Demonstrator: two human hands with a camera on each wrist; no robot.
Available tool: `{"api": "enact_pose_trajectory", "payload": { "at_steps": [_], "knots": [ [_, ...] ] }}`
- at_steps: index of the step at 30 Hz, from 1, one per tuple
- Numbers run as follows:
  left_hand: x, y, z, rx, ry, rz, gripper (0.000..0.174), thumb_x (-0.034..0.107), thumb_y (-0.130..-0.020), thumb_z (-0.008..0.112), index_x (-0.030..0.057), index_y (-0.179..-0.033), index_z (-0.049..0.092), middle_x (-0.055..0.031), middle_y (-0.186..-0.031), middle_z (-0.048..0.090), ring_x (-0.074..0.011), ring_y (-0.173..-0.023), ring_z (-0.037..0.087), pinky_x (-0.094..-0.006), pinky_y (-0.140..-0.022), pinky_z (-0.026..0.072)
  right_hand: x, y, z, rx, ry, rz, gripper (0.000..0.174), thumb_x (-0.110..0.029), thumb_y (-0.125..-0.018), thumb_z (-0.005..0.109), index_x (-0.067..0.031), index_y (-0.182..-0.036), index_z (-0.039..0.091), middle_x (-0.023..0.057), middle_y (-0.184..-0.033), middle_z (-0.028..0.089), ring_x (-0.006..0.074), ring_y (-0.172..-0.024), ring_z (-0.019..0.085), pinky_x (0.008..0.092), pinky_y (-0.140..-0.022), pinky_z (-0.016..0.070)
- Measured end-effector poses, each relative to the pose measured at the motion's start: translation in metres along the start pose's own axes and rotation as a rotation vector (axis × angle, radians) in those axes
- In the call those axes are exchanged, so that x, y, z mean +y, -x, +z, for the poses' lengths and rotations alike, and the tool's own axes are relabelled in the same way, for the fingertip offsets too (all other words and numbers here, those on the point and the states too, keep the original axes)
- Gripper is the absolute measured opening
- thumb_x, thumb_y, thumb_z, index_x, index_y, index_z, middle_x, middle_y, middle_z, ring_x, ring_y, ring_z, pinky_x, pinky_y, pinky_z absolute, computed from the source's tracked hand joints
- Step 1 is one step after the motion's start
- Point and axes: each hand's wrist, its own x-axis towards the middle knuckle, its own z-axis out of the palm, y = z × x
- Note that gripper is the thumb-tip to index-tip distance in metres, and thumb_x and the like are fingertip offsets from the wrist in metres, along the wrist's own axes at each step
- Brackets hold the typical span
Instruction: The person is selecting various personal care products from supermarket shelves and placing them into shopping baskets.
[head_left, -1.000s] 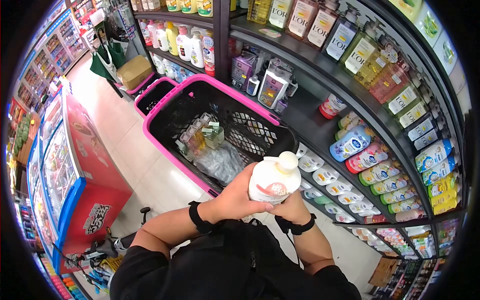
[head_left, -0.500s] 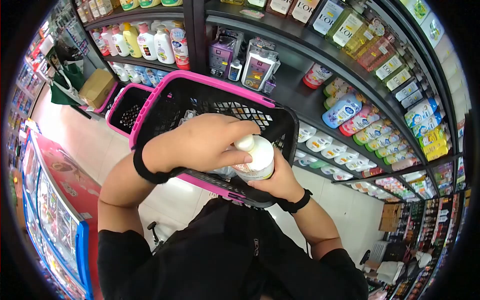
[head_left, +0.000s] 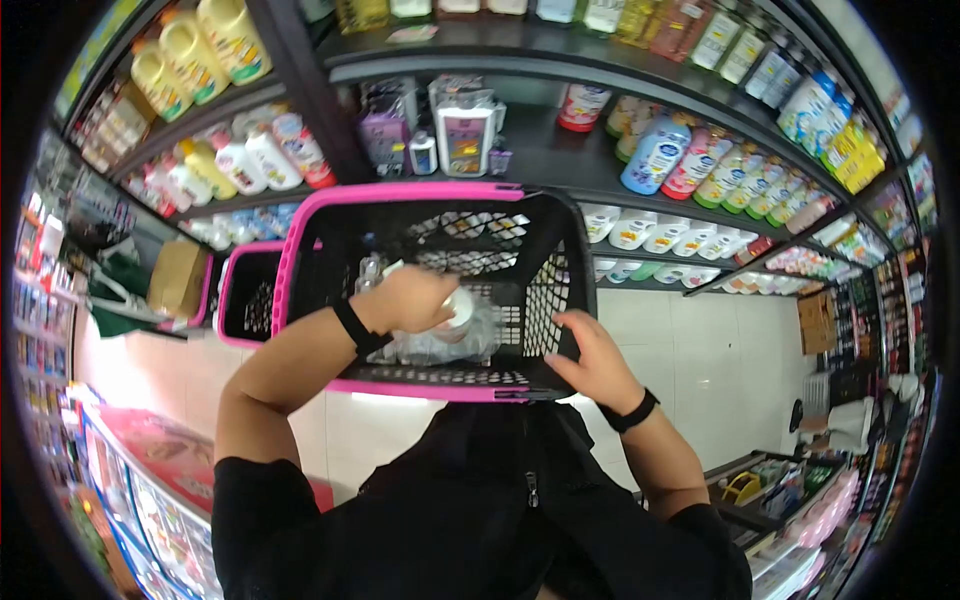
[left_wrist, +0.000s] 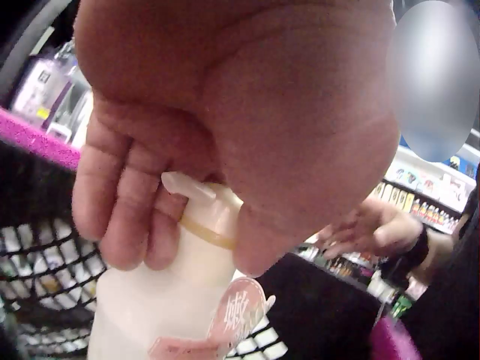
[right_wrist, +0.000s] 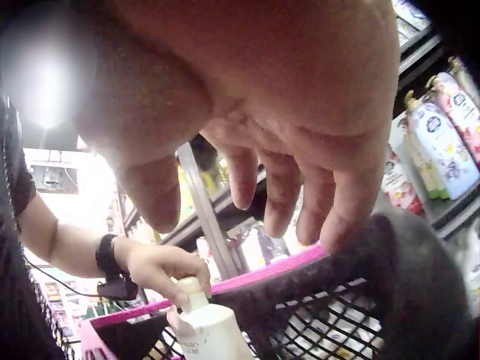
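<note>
The white pump bottle [head_left: 461, 308] is now lowered inside the pink-rimmed shopping basket [head_left: 400, 192], gripped at its pump neck by the curled fingers of the left hand [head_left: 412, 300]. It has been released by the right hand [head_left: 590, 362], whose fingers are spread, empty, at the basket's near edge.

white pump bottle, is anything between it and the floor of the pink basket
The left hand holds the white pump bottle by its top inside the basket. Only crumpled clear plastic lies beneath it; the right hand is by the near rim, clear of the bottle.
</note>
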Motion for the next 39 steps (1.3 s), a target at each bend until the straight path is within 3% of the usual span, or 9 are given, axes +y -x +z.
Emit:
{"api": "enact_pose_trajectory", "payload": {
  "at_steps": [3,4,11,21,26,31,32,34,39],
  "knots": [
    [-0.044,-0.009,0.058,-0.102,-0.026,-0.038,0.038,0.038,-0.087,0.063,0.0042,-0.104,0.058,-0.0199,-0.076,0.068,-0.0427,-0.074,0.067,-0.055,-0.067,0.0511,0.005,0.036,0.005,0.104,0.11,0.004,0.047,-0.015,-0.078,0.078,-0.0026,-0.119,0.06,0.0174,-0.123,0.06,0.0402,-0.124,0.053,0.0464,-0.104,0.0436],
    [-0.045,-0.012,0.058,-0.213,-0.057,-0.111,0.038,0.033,-0.086,0.062,0.0021,-0.108,0.059,-0.0219,-0.09,0.071,-0.0405,-0.085,0.069,-0.0523,-0.074,0.0535,0.005,0.044,0.008,0.114,0.145,0.01,0.045,-0.016,-0.078,0.078,-0.0028,-0.118,0.061,0.0166,-0.123,0.061,0.04,-0.125,0.052,0.0467,-0.105,0.0432],
    [-0.105,-0.005,0.131,-0.233,-0.046,-0.239,0.045,0.036,-0.085,0.065,0.0029,-0.115,0.06,-0.0203,-0.091,0.072,-0.0397,-0.088,0.069,-0.0513,-0.077,0.0531,0.014,0.064,0.029,0.155,0.132,0.099,0.037,-0.015,-0.078,0.076,-0.0029,-0.111,0.065,0.0152,-0.121,0.062,0.0388,-0.133,0.047,0.0467,-0.112,0.0378],
    [-0.116,0.007,0.176,-0.383,-0.062,-0.539,0.035,0.019,-0.087,0.057,0.0095,-0.12,0.063,-0.016,-0.111,0.072,-0.0343,-0.103,0.07,-0.0466,-0.085,0.0559,0.012,0.062,0.041,0.198,0.211,0.117,0.031,-0.013,-0.078,0.074,-0.0043,-0.108,0.068,0.0123,-0.121,0.064,0.0389,-0.133,0.047,0.0473,-0.111,0.0378],
    [-0.126,0.006,0.206,-0.317,-0.071,-0.597,0.03,0.02,-0.091,0.055,0.0063,-0.117,0.062,-0.0186,-0.103,0.073,-0.0365,-0.096,0.071,-0.0492,-0.077,0.0565,0.015,0.062,0.045,0.211,0.239,0.105,0.029,-0.014,-0.079,0.073,-0.0047,-0.105,0.068,0.0125,-0.119,0.064,0.0388,-0.132,0.047,0.0478,-0.111,0.0375],
    [-0.126,0.01,0.205,-0.353,-0.06,-0.542,0.061,0.032,-0.072,0.082,0.0057,-0.122,0.06,-0.0175,-0.109,0.073,-0.0342,-0.102,0.071,-0.048,-0.085,0.0552,0.02,0.066,0.045,0.19,0.277,0.083,0.027,-0.017,-0.081,0.072,-0.0056,-0.105,0.067,0.013,-0.119,0.064,0.0381,-0.133,0.048,0.0481,-0.111,0.0383],
    [-0.124,0.01,0.199,-0.351,-0.016,-0.567,0.051,0.024,-0.076,0.077,0.0071,-0.122,0.061,-0.0165,-0.109,0.073,-0.0342,-0.104,0.07,-0.0468,-0.088,0.0537,0.019,0.066,0.045,0.196,0.27,0.078,0.027,-0.018,-0.082,0.072,-0.0055,-0.106,0.067,0.0129,-0.119,0.064,0.0378,-0.133,0.048,0.0475,-0.111,0.0387],
    [-0.149,0.014,0.232,-0.4,-0.126,-0.419,0.084,0.038,-0.062,0.091,0.0048,-0.13,0.055,-0.0175,-0.113,0.071,-0.0336,-0.107,0.069,-0.0464,-0.09,0.0538,0.018,0.067,0.044,0.206,0.262,0.073,0.027,-0.018,-0.083,0.072,-0.0052,-0.106,0.067,0.0125,-0.119,0.064,0.0369,-0.133,0.048,0.0463,-0.111,0.0392],
    [-0.142,0.005,0.212,-0.551,0.047,-0.671,0.078,0.05,-0.073,0.082,0.0008,-0.128,0.059,-0.019,-0.125,0.066,-0.0342,-0.118,0.063,-0.0452,-0.1,0.0504,0.023,0.07,0.042,0.211,0.217,0.026,0.029,-0.021,-0.086,0.073,-0.0062,-0.109,0.064,0.0094,-0.119,0.064,0.0341,-0.133,0.047,0.0443,-0.11,0.0401]
  ]
}}
